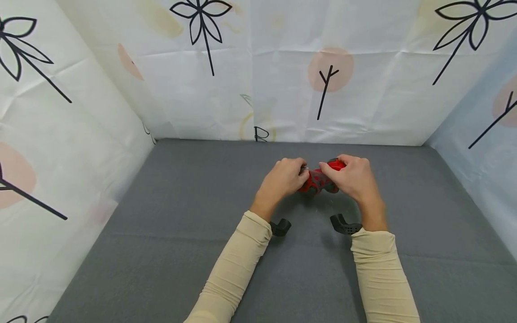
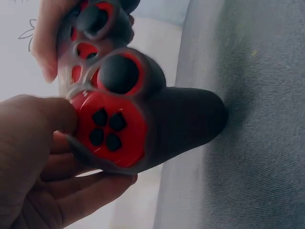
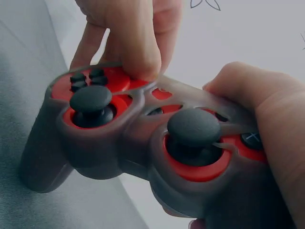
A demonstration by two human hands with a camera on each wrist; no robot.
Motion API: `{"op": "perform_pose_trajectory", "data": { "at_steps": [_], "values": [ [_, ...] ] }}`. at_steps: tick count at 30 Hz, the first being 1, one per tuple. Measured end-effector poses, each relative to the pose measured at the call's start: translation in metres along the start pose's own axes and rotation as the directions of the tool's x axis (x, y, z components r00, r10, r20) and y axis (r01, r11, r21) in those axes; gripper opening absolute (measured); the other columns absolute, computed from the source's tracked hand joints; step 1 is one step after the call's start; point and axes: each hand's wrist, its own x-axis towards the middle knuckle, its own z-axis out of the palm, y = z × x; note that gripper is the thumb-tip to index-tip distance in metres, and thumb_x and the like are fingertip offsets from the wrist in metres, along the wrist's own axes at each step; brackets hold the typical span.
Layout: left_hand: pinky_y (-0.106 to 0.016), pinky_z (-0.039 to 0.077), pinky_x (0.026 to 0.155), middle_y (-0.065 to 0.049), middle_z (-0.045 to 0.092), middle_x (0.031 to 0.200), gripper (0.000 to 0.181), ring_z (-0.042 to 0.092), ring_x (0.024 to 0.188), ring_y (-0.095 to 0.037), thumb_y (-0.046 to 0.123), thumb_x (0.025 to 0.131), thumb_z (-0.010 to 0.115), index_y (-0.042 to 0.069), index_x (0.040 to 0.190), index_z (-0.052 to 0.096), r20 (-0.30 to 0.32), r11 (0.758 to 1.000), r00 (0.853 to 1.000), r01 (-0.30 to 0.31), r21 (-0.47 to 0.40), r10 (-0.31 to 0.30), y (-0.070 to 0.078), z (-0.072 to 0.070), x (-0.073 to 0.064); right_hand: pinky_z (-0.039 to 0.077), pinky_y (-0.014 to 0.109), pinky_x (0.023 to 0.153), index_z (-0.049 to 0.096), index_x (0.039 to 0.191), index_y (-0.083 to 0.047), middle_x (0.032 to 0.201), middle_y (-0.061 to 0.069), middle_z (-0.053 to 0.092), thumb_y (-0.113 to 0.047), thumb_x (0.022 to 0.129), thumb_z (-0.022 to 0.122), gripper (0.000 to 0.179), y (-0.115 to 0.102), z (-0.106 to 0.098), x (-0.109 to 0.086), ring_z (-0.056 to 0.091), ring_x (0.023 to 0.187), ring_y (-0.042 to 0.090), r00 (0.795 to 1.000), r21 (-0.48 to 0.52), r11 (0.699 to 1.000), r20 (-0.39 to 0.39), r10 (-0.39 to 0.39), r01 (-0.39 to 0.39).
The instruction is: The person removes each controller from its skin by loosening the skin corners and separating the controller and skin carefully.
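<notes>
A red game controller (image 1: pixel 317 178) is held between both hands near the middle of the grey surface in the head view. A translucent grey silicone cover (image 2: pixel 186 119) wraps its handles and stick surrounds. My left hand (image 1: pixel 281 178) pinches the end with the direction buttons (image 2: pixel 107 129), thumb on the front and fingers behind. At the opposite end my right hand (image 1: pixel 357 178) grips the controller, its thumb lying across the face near the X button (image 3: pixel 251 139). Both black thumbsticks (image 3: pixel 194 128) poke through the cover. Whether the handle tips touch the cloth, I cannot tell.
Grey cloth (image 1: pixel 169 193) covers the table. White patterned sheets (image 1: pixel 282 89) stand along the back and both sides. A black wrist mount (image 1: pixel 281 227) sits on the left wrist and another mount (image 1: pixel 344 224) on the right.
</notes>
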Motion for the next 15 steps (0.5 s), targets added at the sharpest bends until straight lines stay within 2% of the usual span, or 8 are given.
{"op": "perform_pose_trajectory", "data": {
  "at_steps": [6, 8, 15],
  "values": [
    [-0.022, 0.055, 0.068, -0.002, 0.077, 0.106, 0.029, 0.070, 0.080, -0.012, 0.025, 0.108, 0.051, 0.012, 0.122, 0.073, -0.011, 0.995, 0.999, -0.040, 0.090, 0.041, 0.002, -0.001, 0.001, 0.035, 0.027, 0.045, 0.052, 0.068, -0.009, 0.052, -0.005, 0.040, -0.047, 0.093, 0.068, 0.047, 0.001, 0.002, -0.001, 0.043, 0.048, 0.017, 0.999, 0.000, 0.999, -0.032, -0.032, 0.032],
    [-0.021, 0.054, 0.065, -0.002, 0.077, 0.103, 0.028, 0.070, 0.078, -0.012, 0.024, 0.108, 0.051, 0.012, 0.120, 0.073, -0.013, 0.995, 0.999, -0.043, 0.093, 0.045, 0.001, -0.001, 0.001, 0.035, 0.027, 0.044, 0.051, 0.067, -0.010, 0.051, -0.005, 0.039, -0.046, 0.093, 0.069, 0.048, 0.001, 0.003, -0.001, 0.042, 0.046, 0.017, 0.997, -0.010, 0.998, -0.043, -0.056, 0.055],
    [-0.017, 0.052, 0.065, -0.001, 0.077, 0.100, 0.024, 0.066, 0.076, -0.011, 0.023, 0.106, 0.057, 0.013, 0.113, 0.077, -0.030, 0.998, 0.999, -0.015, -0.055, 0.014, -0.011, -0.005, 0.000, 0.035, 0.026, 0.043, 0.054, 0.066, -0.010, 0.050, -0.003, 0.041, -0.037, 0.091, 0.072, 0.041, 0.001, 0.005, 0.001, 0.040, 0.042, 0.014, 0.987, -0.040, 0.989, -0.074, -0.143, 0.141]
  ]
}}
